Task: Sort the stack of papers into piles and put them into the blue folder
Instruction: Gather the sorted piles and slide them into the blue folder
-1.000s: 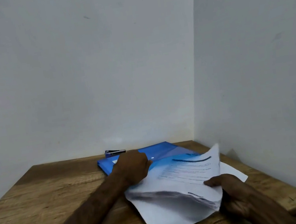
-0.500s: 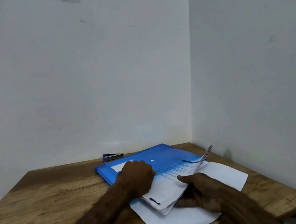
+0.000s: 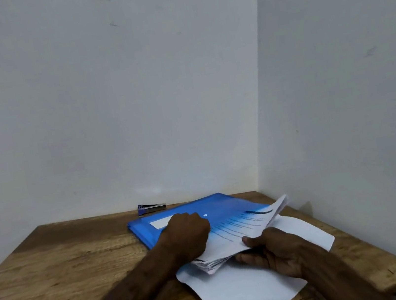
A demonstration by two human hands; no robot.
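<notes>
Both hands are closed on one bundle. The left hand (image 3: 188, 234) is curled, knuckles up, over the left edge of the stack of printed white papers (image 3: 240, 230). The right hand (image 3: 272, 249) is clamped on the stack's near right corner, thumb on top and fingers underneath. Whether the left fingertips reach under the sheets cannot be told. The stack is held slightly raised, and its far part is laid over the flat blue plastic folder (image 3: 226, 202), which rests on the grained wooden table (image 3: 56, 276) close to the corner of the walls.

The task is judged to be at an early stage. No sorted piles can be made out. Only one loose blank white sheet (image 3: 240, 293) is spread under the stack, and nothing is seen inside the folder, which appears shut. Sorting, opening and filling are therefore all taken to be left.

The papers are thin and limp, fanned apart at the far right edge and marked with dark lines of print. The folder is smooth and glossy, with a white label strip and a pale round stud. The loose sheet is wavy along its edges. A small blue-and-metal stapler (image 3: 151, 207) is set against the wall.
</notes>
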